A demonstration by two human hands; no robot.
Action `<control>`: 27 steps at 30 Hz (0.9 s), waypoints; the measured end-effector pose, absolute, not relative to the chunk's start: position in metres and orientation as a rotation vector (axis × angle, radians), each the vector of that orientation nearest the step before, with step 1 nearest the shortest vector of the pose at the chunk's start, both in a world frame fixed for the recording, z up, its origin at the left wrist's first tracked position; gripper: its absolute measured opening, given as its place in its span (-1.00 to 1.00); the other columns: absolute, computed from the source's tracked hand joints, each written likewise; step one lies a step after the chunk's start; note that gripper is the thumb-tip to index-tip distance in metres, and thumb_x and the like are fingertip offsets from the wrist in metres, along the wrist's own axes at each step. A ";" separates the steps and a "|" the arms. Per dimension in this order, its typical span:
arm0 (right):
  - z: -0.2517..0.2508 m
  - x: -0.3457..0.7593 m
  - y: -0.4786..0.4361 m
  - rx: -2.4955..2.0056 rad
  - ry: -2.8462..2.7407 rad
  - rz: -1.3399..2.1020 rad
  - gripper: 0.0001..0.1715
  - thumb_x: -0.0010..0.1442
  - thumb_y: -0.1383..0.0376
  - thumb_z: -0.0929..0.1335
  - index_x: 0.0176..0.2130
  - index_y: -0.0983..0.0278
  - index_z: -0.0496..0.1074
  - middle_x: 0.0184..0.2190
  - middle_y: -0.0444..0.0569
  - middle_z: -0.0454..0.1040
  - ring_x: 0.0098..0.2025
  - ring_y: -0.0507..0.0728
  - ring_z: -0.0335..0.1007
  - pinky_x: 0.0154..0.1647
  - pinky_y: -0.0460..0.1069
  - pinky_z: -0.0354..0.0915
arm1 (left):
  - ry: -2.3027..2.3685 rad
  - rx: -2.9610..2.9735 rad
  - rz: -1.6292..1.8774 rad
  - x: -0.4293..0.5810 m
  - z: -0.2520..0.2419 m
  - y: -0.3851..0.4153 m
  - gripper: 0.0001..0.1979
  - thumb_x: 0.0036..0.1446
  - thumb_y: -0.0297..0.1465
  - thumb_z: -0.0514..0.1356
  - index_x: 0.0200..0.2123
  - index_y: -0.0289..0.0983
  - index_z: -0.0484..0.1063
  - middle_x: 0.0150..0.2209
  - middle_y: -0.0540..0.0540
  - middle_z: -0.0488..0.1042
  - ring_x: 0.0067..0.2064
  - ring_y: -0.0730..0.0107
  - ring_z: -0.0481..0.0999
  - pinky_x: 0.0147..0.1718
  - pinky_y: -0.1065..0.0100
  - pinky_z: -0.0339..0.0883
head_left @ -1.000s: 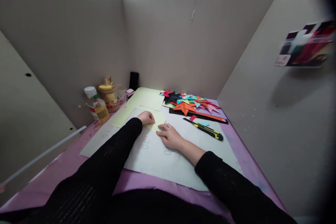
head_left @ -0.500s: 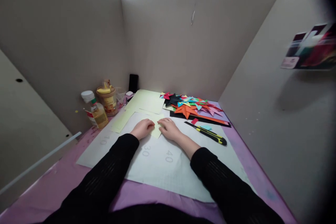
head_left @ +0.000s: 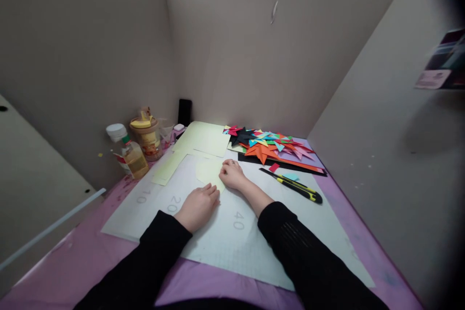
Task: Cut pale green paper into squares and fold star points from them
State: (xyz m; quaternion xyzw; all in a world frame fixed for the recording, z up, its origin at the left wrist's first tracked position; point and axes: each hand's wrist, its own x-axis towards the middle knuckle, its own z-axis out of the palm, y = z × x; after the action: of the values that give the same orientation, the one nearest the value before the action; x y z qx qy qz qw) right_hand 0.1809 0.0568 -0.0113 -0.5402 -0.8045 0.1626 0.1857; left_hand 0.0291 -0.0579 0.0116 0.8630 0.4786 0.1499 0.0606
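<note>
A small pale yellow paper (head_left: 208, 172) lies on the white gridded cutting mat (head_left: 218, 232). My right hand (head_left: 232, 175) rests on the paper's right edge, fingers curled and pressing down on it. My left hand (head_left: 198, 206) lies flat on the mat just below the paper, fingers together and stretched toward its lower edge, holding nothing. Both arms wear black sleeves.
A black and yellow utility knife (head_left: 294, 185) lies right of my hands. A heap of coloured folded paper shapes (head_left: 271, 145) sits behind it on black and purple sheets. Larger pale yellow sheets (head_left: 201, 140), a glue bottle (head_left: 129, 155), a jar (head_left: 147, 133) and cardboard walls surround.
My left hand has drawn back from the paper toward me and now lies flat on the mat. My right hand stayed on the paper's right edge. The view shifted slightly.
</note>
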 end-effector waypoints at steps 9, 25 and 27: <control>-0.014 0.181 0.053 -1.501 -2.279 0.384 -0.87 0.09 0.30 0.26 -0.36 0.23 0.40 -0.08 -0.02 0.28 -0.02 0.17 0.10 0.00 0.03 0.05 | 1.683 2.497 0.413 0.023 0.021 -0.022 -0.82 0.11 -0.39 0.06 -0.42 -0.28 0.44 -0.33 -0.21 0.43 -0.21 0.18 0.41 -0.21 0.26 0.23; -0.016 0.178 0.059 -1.566 -2.232 0.450 -0.80 0.08 0.24 0.27 -0.40 0.22 0.47 0.11 -0.06 0.27 0.16 0.23 0.01 0.10 0.10 0.01 | 2.045 2.094 0.402 0.018 0.008 0.021 -0.75 0.01 -0.19 0.09 -0.44 -0.22 0.44 -0.28 -0.17 0.44 -0.16 0.05 0.36 -0.21 0.19 0.18; -0.017 0.177 0.058 -1.561 -2.234 0.414 -0.79 0.08 0.26 0.25 -0.39 0.23 0.47 0.10 -0.05 0.27 0.15 0.23 0.03 0.10 0.11 0.01 | 2.053 2.094 0.405 0.019 0.007 0.021 -0.76 0.01 -0.21 0.09 -0.44 -0.22 0.44 -0.27 -0.18 0.44 -0.15 0.05 0.36 -0.20 0.19 0.18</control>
State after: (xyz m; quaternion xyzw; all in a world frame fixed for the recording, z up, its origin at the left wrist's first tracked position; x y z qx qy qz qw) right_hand 0.1769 0.0576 -0.0171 -0.5557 -0.7955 0.1476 0.1913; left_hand 0.0185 0.0214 0.0071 0.7044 0.6907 0.1363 0.0904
